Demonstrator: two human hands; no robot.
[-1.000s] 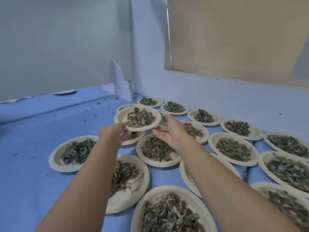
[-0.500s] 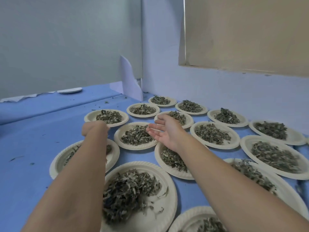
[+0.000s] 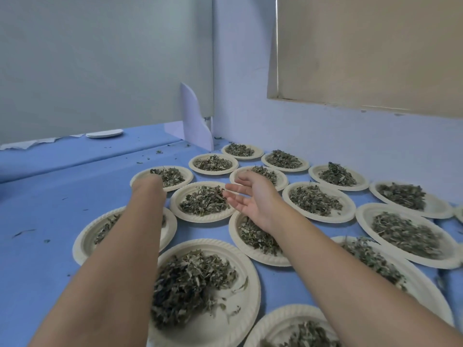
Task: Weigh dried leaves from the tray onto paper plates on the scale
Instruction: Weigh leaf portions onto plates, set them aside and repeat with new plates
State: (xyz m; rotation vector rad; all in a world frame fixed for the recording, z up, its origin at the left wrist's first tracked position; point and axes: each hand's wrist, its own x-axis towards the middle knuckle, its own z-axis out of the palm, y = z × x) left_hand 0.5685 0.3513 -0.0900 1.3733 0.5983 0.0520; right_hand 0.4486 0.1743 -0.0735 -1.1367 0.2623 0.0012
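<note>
Head view: the blue table (image 3: 37, 221) bears many plates (image 3: 225, 321) heaped with leaves (image 3: 204, 201), both forearms stretched over them, right hand (image 3: 253, 199) hovering loose-fingered, palm leftward, holding nothing, left hand (image 3: 147, 184) bent down at a plate's rim, fingers hidden.

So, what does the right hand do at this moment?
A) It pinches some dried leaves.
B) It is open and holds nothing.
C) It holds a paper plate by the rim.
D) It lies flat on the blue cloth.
B: the right hand shows straight fingers and a bare palm above the paper plates, with no plate and no leaf in it.
</note>
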